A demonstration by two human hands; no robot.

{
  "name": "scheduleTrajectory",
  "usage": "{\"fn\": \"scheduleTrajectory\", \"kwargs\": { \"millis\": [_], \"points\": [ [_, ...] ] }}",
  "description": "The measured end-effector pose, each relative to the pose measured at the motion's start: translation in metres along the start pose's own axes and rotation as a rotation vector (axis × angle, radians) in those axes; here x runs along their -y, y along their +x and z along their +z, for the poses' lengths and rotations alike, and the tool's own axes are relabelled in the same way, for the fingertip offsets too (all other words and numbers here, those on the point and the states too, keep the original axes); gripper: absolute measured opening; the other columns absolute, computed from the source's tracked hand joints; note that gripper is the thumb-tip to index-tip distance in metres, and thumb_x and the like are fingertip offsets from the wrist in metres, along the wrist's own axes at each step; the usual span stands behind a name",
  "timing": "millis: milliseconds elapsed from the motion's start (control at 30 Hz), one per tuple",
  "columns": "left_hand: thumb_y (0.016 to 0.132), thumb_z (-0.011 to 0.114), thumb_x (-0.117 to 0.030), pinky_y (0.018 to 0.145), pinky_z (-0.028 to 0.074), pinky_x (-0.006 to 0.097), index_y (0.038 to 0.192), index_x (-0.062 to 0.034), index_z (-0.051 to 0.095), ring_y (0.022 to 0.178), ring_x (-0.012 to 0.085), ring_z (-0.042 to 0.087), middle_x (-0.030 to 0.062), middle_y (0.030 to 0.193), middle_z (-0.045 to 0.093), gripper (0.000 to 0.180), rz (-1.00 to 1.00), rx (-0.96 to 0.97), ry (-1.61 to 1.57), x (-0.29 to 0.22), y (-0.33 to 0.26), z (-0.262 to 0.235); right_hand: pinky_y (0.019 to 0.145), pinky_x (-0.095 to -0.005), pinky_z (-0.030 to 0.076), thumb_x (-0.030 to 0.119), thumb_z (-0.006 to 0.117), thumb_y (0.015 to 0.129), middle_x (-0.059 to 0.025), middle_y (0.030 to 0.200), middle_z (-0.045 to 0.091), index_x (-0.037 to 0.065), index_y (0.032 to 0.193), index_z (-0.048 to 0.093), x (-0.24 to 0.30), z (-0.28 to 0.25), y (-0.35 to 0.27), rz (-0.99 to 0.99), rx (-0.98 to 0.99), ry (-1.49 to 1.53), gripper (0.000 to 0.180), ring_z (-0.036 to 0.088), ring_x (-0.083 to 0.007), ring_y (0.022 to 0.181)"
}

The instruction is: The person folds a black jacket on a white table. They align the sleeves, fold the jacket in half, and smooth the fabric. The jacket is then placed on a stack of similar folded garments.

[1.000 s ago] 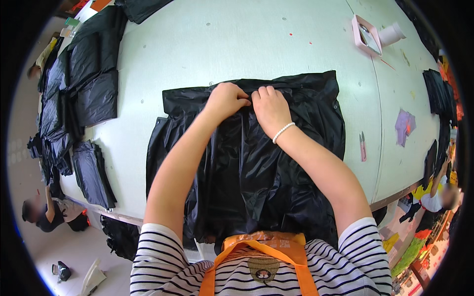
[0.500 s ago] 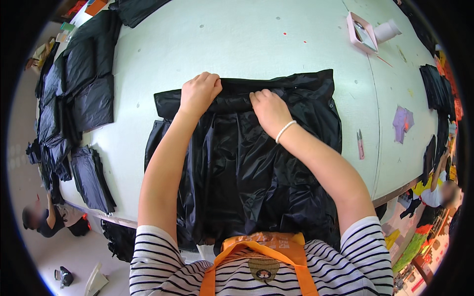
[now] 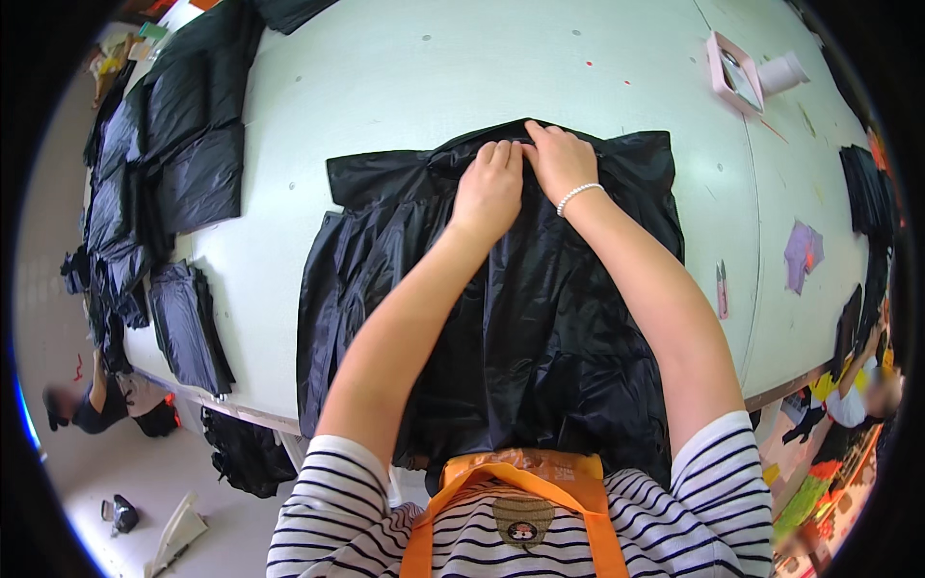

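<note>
A shiny black garment [image 3: 520, 328] lies spread on the pale table in front of me, its near end reaching my orange apron. Along its far edge runs a wide band like a collar [image 3: 381, 178]. My left hand [image 3: 489, 188] is closed on the middle of this band, fingers bent over the fabric. Right beside it, my right hand [image 3: 562, 162], with a white beaded bracelet on the wrist, pinches the same far edge, which bulges up under the fingers. The fabric under both hands is partly hidden by them.
On the table [image 3: 482, 67], thread snips [image 3: 722, 291] and a purple scrap [image 3: 802, 254] lie to the right. A pink tray [image 3: 736, 75] and white cup [image 3: 782, 71] stand far right. Black garments [image 3: 198, 144] pile up at left. Two people are at the table's sides.
My left hand has moved right along the band, and my right hand has shifted right and away from me. The hands are now together, and the band's middle is raised into a peak.
</note>
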State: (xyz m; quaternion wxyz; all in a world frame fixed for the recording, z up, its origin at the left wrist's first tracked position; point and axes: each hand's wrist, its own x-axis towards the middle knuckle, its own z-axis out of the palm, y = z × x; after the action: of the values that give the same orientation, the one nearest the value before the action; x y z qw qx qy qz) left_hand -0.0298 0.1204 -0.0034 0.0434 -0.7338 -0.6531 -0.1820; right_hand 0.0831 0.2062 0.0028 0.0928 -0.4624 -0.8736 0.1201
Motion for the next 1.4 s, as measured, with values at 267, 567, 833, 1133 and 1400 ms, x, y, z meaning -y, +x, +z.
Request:
{"fn": "scheduleTrajectory", "kwargs": {
  "millis": [267, 567, 833, 1133, 1400],
  "points": [
    [0.087, 0.053, -0.038, 0.1, 0.035, 0.054, 0.144, -0.0268, 0.034, 0.12, 0.0471, 0.042, 0.0356, 0.129, 0.042, 0.061, -0.191, 0.143, 0.145, -0.042, -0.006, 0.012, 0.102, -0.0649, 0.027, 0.02, 0.055, 0.09, -0.0087, 0.124, 0.056, 0.01, 0.132, 0.048, -0.013, -0.038, -0.028, 0.08, 0.075, -0.24, 0.043, 0.051, -0.0221, 0.12],
    [0.086, 0.052, -0.035, 0.109, 0.025, 0.046, 0.121, -0.0004, 0.057, 0.128, 0.0365, 0.035, 0.0243, 0.137, 0.042, 0.049, -0.091, 0.165, 0.281, -0.069, 0.039, 0.017, 0.09, -0.0387, 0.041, 0.004, 0.058, 0.079, -0.0065, 0.111, 0.06, 0.01, 0.118, 0.056, -0.065, -0.019, -0.045, -0.09, -0.248, 0.032, 0.039, 0.055, -0.0233, 0.107],
    [0.08, 0.057, -0.018, 0.095, 0.041, 0.041, 0.128, -0.0008, 0.047, 0.11, 0.0345, 0.048, 0.023, 0.128, 0.048, 0.051, -0.055, 0.078, 0.02, -0.076, 0.035, 0.027, 0.084, -0.0399, 0.044, 0.013, 0.075, 0.071, -0.0047, 0.106, 0.059, 0.01, 0.111, 0.062, -0.095, -0.022, -0.04, 0.092, -0.3, 0.046, 0.042, 0.052, -0.0265, 0.102],
    [0.082, 0.057, -0.023, 0.085, 0.041, 0.041, 0.119, -0.0107, 0.06, 0.107, 0.0305, 0.045, 0.0141, 0.122, 0.047, 0.039, -0.062, 0.072, 0.091, -0.094, 0.044, 0.036, 0.081, -0.0381, 0.04, 0.013, 0.073, 0.072, -0.0029, 0.089, 0.064, 0.011, 0.085, 0.064, -0.103, -0.037, -0.038, 0.068, -0.165, 0.163, 0.016, 0.055, -0.0243, 0.093],
    [0.081, 0.068, -0.023, 0.091, 0.04, 0.041, 0.098, -0.0048, 0.067, 0.106, 0.0334, 0.047, 0.014, 0.113, 0.051, 0.025, -0.345, -0.061, -0.552, -0.092, 0.057, 0.029, 0.076, -0.0377, 0.049, 0.005, 0.069, 0.073, -0.0098, 0.082, 0.067, 0.005, 0.086, 0.066, -0.111, -0.044, -0.043, 0.053, -0.252, 0.531, 0.014, 0.062, -0.0279, 0.081]
  ]
}}
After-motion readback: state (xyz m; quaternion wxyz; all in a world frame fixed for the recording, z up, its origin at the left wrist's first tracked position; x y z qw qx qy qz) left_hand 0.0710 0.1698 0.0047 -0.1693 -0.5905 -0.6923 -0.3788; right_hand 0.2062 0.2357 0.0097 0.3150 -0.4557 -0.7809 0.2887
